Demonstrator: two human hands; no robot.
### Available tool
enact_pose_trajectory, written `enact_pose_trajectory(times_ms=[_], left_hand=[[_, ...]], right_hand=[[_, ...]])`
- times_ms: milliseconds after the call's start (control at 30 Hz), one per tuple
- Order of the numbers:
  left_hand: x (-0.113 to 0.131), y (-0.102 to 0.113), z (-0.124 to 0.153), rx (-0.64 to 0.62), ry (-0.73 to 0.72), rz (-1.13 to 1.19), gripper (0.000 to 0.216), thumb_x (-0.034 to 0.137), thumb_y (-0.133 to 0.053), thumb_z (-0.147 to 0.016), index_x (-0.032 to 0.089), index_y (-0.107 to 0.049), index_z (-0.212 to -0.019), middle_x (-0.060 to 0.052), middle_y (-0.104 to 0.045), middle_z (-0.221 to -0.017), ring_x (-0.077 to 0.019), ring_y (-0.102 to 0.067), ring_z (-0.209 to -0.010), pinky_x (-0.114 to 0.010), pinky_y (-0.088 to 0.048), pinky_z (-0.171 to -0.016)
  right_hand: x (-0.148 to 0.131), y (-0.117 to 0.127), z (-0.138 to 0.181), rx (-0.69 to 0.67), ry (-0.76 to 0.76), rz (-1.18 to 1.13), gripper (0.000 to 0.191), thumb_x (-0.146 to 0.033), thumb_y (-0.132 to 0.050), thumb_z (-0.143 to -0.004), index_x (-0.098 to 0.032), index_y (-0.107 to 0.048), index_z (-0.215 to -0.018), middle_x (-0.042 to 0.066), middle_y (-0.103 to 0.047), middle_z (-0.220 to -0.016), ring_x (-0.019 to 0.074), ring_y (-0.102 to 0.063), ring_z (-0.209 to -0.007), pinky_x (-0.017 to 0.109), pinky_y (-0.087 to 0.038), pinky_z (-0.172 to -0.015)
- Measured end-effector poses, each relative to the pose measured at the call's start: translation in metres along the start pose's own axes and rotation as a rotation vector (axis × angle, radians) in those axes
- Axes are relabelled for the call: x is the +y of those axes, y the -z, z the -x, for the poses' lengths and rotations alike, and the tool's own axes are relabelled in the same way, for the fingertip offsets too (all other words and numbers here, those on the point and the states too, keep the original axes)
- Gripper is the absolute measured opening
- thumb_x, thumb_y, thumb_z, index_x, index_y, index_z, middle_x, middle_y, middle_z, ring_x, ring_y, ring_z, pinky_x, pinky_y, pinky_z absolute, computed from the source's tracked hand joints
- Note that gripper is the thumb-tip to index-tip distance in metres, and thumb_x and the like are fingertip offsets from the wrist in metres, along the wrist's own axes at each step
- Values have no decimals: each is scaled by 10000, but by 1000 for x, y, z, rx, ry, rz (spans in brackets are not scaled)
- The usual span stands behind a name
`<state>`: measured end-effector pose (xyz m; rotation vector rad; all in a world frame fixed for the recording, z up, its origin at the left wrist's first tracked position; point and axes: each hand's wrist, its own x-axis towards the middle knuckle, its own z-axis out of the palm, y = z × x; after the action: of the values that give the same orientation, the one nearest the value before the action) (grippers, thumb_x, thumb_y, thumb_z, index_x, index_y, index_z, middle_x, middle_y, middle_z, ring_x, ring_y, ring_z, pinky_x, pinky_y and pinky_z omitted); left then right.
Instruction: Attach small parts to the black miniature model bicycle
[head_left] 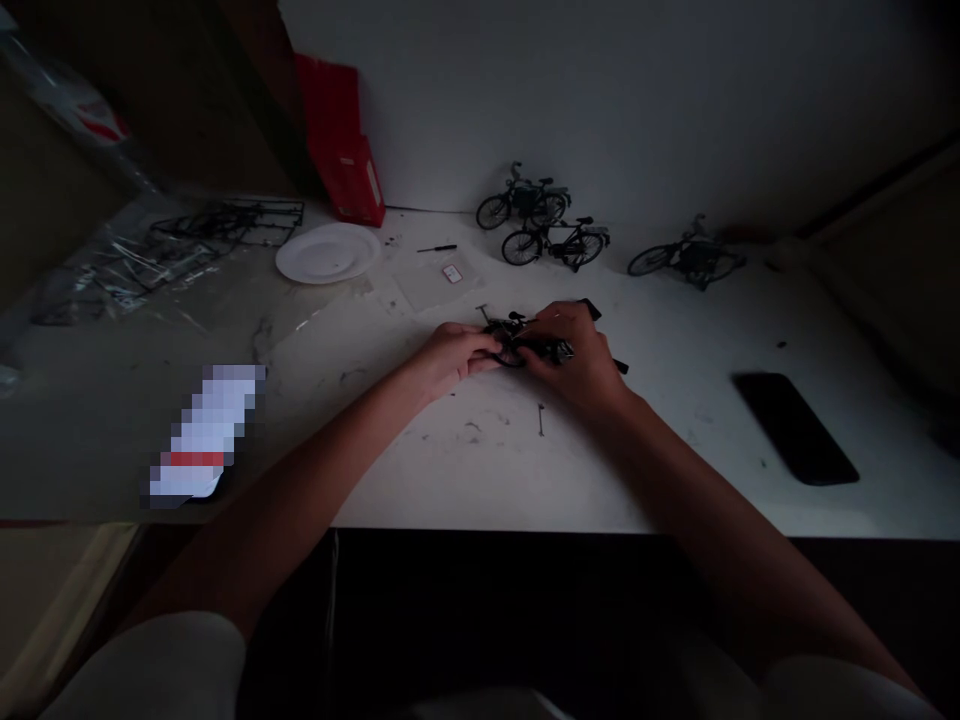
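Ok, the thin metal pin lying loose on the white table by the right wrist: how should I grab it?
Probably pinch the thin metal pin mid-shaft from straight above, across its width: it lies flat on the white table, running near-to-far, apart from the right hand.

model bike [519, 338] between my left grip [450, 362] and right grip [581, 362]: dark, dull metal look | bench [487, 480]: white, matt, scuffed | plate [328, 252]: white, smooth | box [341, 140] behind plate: red card, smooth | wrap [112, 260] left of plate: clear shiny plastic

Small black model bicycle [525, 340], partly built, on table.
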<state>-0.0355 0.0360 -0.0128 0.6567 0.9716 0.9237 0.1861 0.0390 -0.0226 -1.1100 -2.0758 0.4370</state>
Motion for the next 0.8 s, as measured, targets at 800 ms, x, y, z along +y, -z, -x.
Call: enact_pose_trajectory(times_ms=[800], left_hand=[[-6,0,-4,-20,8,50,141,-54,-708,-857,79,-748,-833,-138,-814,-889,-226,-808,-1024,-426,-574,-1151]], right_hand=[[4,1,-1,-14,55,109,383,-363,-780,-940,-263,-658,-1289,144,-704,-1386,377,-722,-1290,494,-677,-917]])
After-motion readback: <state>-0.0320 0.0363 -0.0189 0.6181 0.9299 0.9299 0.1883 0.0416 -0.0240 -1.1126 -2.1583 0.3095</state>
